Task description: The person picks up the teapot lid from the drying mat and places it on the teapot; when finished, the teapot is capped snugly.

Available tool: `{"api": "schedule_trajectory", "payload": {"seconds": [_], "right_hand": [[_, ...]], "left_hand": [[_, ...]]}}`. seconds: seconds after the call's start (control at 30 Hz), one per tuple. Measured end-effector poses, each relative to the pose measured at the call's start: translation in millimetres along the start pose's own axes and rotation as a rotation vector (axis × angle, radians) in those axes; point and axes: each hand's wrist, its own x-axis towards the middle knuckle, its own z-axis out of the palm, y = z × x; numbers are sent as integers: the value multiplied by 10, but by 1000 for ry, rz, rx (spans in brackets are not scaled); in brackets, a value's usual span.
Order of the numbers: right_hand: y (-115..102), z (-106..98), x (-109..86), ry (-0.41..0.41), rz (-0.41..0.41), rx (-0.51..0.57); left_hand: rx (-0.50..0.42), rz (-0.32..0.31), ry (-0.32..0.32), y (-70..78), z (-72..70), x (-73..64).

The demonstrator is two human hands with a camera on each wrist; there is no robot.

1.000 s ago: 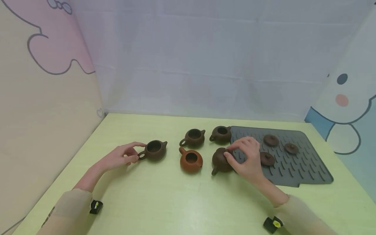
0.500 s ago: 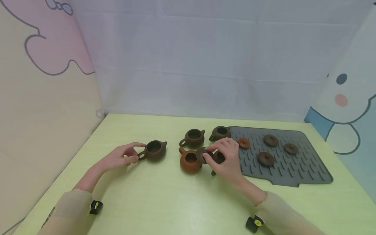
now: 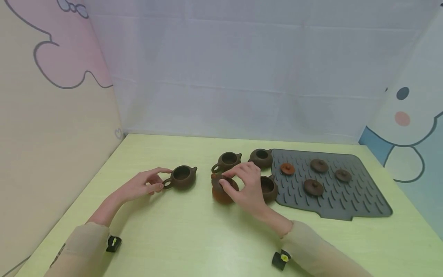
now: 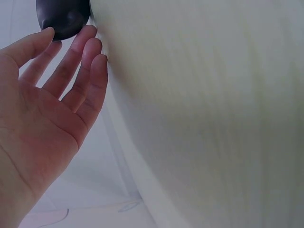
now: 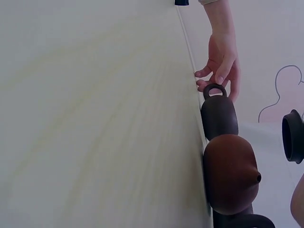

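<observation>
At left my left hand (image 3: 143,184) holds the handle end of a lidless dark brown teapot (image 3: 183,179), thumb at the handle and index finger near the rim. In the right wrist view the thumb meets the looped handle (image 5: 215,88). My right hand (image 3: 247,188) pinches a dark brown teapot lid (image 3: 219,184) over the orange-brown teapot (image 3: 221,197). The right wrist view shows the lid tilted and apart from the pot's body (image 5: 230,173). The lid hides the orange-brown teapot's opening in the head view.
Lidless dark teapots stand behind the right hand (image 3: 229,159), at the back (image 3: 261,157) and right beside it (image 3: 269,188). A grey ridged mat (image 3: 367,204) bears an orange-brown lid (image 3: 287,168) and dark lids (image 3: 313,187). A pale curtain (image 3: 242,77) hangs behind the table.
My right hand has moved left with the dark lid, from the right-hand dark teapot to over the orange-brown teapot. My left hand and its teapot have stayed put.
</observation>
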Motion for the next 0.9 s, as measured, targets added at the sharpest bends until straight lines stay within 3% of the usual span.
{"api": "schedule_trajectory", "payload": {"seconds": [0.33,0.9], "right_hand": [[-117,300,43,-43,40,2],[-221,794,162,-103,158,-112]], "left_hand": [[-2,-2,0,-4,8,-6],[24,-11,7,-52,25,18]]}}
